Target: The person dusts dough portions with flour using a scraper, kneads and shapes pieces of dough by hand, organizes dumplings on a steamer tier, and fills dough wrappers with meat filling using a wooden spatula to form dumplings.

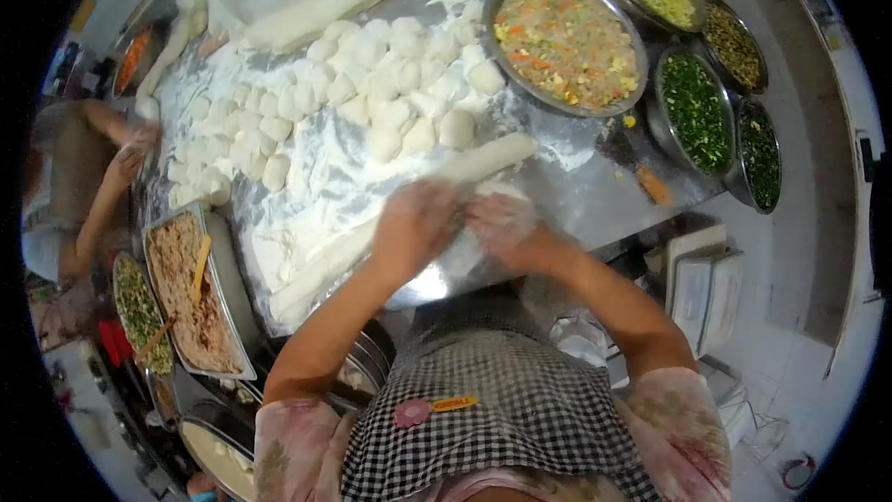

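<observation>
A long pale dough rope (325,265) lies slantwise across the floured metal table, and its far end (497,156) reaches past my hands. My left hand (415,228) is over the middle of the rope, its fingers curled down around it and partly blurred. Close beside it, my floury right hand (509,231) points its fingers toward the left hand. A bit of dough (502,190) shows just beyond the right hand. The fingertips of the right hand are smeared and partly hidden. Farther back, many round dough pieces (395,74) lie in loose flour.
Large dough sheets (307,14) lie at the back. A bowl of mixed filling (506,56), a bowl of chopped greens (658,121) and other bowls line the right. At left stands a filling tray (251,353) with a spatula; another person's hands (130,156) hold dough. A scraper (653,186) lies near the right edge.
</observation>
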`<act>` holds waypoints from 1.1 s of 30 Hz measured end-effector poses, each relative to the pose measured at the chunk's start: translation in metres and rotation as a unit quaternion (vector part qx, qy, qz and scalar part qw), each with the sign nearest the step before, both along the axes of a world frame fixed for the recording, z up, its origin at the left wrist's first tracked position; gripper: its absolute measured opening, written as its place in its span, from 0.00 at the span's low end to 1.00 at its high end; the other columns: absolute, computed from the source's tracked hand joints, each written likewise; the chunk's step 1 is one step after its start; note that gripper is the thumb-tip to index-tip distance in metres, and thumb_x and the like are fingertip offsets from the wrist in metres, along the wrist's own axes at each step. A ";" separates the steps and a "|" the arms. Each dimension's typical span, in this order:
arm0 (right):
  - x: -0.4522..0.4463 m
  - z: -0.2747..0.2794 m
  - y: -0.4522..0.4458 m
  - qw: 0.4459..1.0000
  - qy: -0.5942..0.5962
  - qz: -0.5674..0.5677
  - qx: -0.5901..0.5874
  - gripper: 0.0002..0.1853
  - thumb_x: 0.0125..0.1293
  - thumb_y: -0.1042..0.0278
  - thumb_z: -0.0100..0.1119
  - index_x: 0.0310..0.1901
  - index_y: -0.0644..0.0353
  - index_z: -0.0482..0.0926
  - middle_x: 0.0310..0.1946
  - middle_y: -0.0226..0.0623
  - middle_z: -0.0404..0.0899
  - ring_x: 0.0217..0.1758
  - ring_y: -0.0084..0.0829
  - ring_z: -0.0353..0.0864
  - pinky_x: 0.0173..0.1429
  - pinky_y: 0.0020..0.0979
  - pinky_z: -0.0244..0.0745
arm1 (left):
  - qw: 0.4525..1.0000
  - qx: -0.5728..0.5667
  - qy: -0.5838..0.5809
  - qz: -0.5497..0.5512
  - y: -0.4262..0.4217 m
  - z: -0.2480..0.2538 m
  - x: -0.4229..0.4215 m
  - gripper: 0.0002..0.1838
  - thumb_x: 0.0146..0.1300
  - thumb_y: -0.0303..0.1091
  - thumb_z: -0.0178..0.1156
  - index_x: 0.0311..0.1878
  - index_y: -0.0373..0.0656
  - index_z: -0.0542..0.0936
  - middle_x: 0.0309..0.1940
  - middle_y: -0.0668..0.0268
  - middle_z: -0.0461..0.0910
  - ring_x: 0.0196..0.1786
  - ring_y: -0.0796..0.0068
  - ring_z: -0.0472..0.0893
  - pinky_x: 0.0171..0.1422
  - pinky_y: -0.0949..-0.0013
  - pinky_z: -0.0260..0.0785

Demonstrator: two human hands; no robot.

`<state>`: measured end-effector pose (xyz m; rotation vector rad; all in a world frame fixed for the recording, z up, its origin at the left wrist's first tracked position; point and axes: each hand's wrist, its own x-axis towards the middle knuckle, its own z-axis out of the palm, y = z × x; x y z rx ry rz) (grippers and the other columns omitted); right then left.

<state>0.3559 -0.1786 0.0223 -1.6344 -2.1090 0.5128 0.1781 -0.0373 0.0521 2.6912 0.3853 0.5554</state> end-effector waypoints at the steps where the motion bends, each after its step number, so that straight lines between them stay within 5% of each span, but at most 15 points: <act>1: 0.014 0.003 -0.002 0.994 -0.099 -0.023 0.051 0.20 0.58 0.66 0.56 0.52 0.62 0.73 0.56 0.41 0.73 0.61 0.38 0.70 0.66 0.35 0.64 | 1.000 0.007 0.002 -0.015 -0.002 -0.002 0.027 0.31 0.48 0.37 0.64 0.57 0.41 0.69 0.52 0.54 0.71 0.54 0.52 0.71 0.58 0.54 0.63; 4: 0.038 -0.007 -0.018 0.973 -0.134 -0.177 0.068 0.11 0.62 0.69 0.53 0.45 0.62 0.77 0.46 0.38 0.78 0.51 0.33 0.76 0.55 0.34 0.72 | 1.000 0.003 0.002 0.015 -0.005 -0.012 0.094 0.31 0.48 0.38 0.65 0.57 0.42 0.70 0.50 0.56 0.73 0.53 0.53 0.72 0.57 0.58 0.64; 5: 0.044 -0.005 -0.018 0.950 0.059 -0.306 0.022 0.10 0.63 0.68 0.52 0.43 0.62 0.77 0.43 0.36 0.78 0.48 0.31 0.76 0.52 0.33 0.72 | 0.998 -0.014 0.054 0.033 -0.004 -0.012 0.110 0.31 0.49 0.39 0.65 0.57 0.42 0.70 0.50 0.56 0.72 0.53 0.53 0.72 0.56 0.58 0.64; 7: 0.055 0.022 -0.004 0.750 0.428 -0.499 -0.069 0.10 0.66 0.65 0.50 0.40 0.61 0.78 0.38 0.34 0.79 0.41 0.28 0.77 0.44 0.32 0.74 | 0.990 -0.072 0.117 0.041 0.000 -0.009 0.120 0.32 0.49 0.39 0.65 0.58 0.41 0.68 0.50 0.55 0.73 0.53 0.53 0.72 0.56 0.59 0.65; 10: 0.069 -0.004 0.011 0.692 0.535 -0.484 0.021 0.11 0.68 0.62 0.49 0.41 0.60 0.78 0.35 0.31 0.78 0.35 0.24 0.77 0.38 0.28 0.73 | 0.978 -0.174 0.114 -0.005 0.010 -0.003 0.113 0.34 0.49 0.39 0.65 0.59 0.39 0.67 0.49 0.54 0.73 0.52 0.52 0.72 0.56 0.60 0.66; 13: 0.044 0.000 0.037 0.599 0.642 -0.472 -0.074 0.10 0.67 0.63 0.51 0.41 0.59 0.78 0.35 0.30 0.79 0.33 0.25 0.77 0.36 0.27 0.73 | 0.981 -0.186 0.050 -0.029 0.001 -0.003 0.094 0.32 0.48 0.37 0.66 0.57 0.38 0.69 0.48 0.53 0.74 0.50 0.52 0.74 0.56 0.59 0.66; 16: 0.023 0.002 0.052 0.572 0.698 -0.417 -0.109 0.10 0.65 0.62 0.53 0.40 0.59 0.79 0.36 0.28 0.79 0.35 0.24 0.77 0.37 0.31 0.73 | 0.986 -0.162 0.023 0.036 -0.005 0.000 0.084 0.28 0.48 0.34 0.67 0.54 0.38 0.73 0.49 0.52 0.75 0.50 0.52 0.75 0.56 0.60 0.67; 19: 0.032 0.035 0.060 0.782 0.493 -0.365 -0.113 0.10 0.62 0.62 0.56 0.37 0.60 0.79 0.35 0.32 0.79 0.38 0.31 0.77 0.41 0.36 0.73 | 0.953 -0.290 0.059 0.064 0.001 0.021 0.076 0.25 0.48 0.31 0.66 0.52 0.36 0.74 0.51 0.51 0.75 0.50 0.52 0.75 0.56 0.63 0.68; 21: 0.017 0.076 0.061 0.935 0.199 -0.290 0.044 0.10 0.59 0.63 0.57 0.36 0.61 0.79 0.35 0.36 0.78 0.39 0.36 0.77 0.45 0.39 0.72 | 0.918 -0.378 0.114 0.042 0.010 0.039 0.070 0.26 0.47 0.29 0.66 0.53 0.35 0.74 0.50 0.53 0.76 0.50 0.56 0.77 0.56 0.66 0.68; 22: 0.007 0.087 0.060 0.962 0.041 -0.239 0.124 0.10 0.58 0.64 0.58 0.35 0.62 0.80 0.34 0.38 0.78 0.40 0.39 0.76 0.46 0.40 0.71 | 0.876 -0.469 0.107 0.018 0.012 0.033 0.064 0.24 0.48 0.29 0.65 0.51 0.36 0.75 0.47 0.55 0.78 0.48 0.60 0.77 0.53 0.66 0.69; 24: -0.009 0.088 0.056 0.970 0.054 -0.172 0.162 0.09 0.56 0.65 0.58 0.34 0.61 0.79 0.33 0.41 0.76 0.40 0.43 0.75 0.48 0.42 0.70 | 0.767 -0.634 0.090 -0.034 0.012 0.011 0.049 0.19 0.50 0.28 0.63 0.48 0.39 0.76 0.40 0.58 0.81 0.43 0.68 0.79 0.49 0.68 0.70; 27: -0.030 0.082 0.049 0.975 0.082 -0.162 0.127 0.07 0.55 0.66 0.58 0.29 0.61 0.77 0.33 0.42 0.76 0.41 0.43 0.75 0.47 0.43 0.70 | 0.733 -0.677 0.014 -0.070 -0.007 0.023 0.024 0.18 0.50 0.27 0.62 0.47 0.39 0.76 0.38 0.62 0.82 0.39 0.74 0.78 0.48 0.69 0.70; 30: -0.036 0.049 0.049 0.971 0.048 -0.211 0.102 0.06 0.54 0.69 0.56 0.29 0.62 0.75 0.32 0.43 0.75 0.39 0.44 0.75 0.45 0.42 0.71 | 0.864 -0.498 0.065 -0.025 -0.026 0.014 0.014 0.20 0.50 0.31 0.63 0.49 0.41 0.76 0.43 0.58 0.80 0.46 0.66 0.78 0.51 0.67 0.69; 33: -0.015 0.027 0.071 0.962 -0.070 -0.247 0.092 0.06 0.53 0.71 0.53 0.32 0.63 0.74 0.31 0.43 0.75 0.34 0.43 0.76 0.42 0.37 0.72 | 0.923 -0.379 0.046 -0.050 -0.032 0.022 0.016 0.19 0.48 0.35 0.63 0.46 0.45 0.76 0.41 0.55 0.78 0.45 0.58 0.78 0.49 0.62 0.69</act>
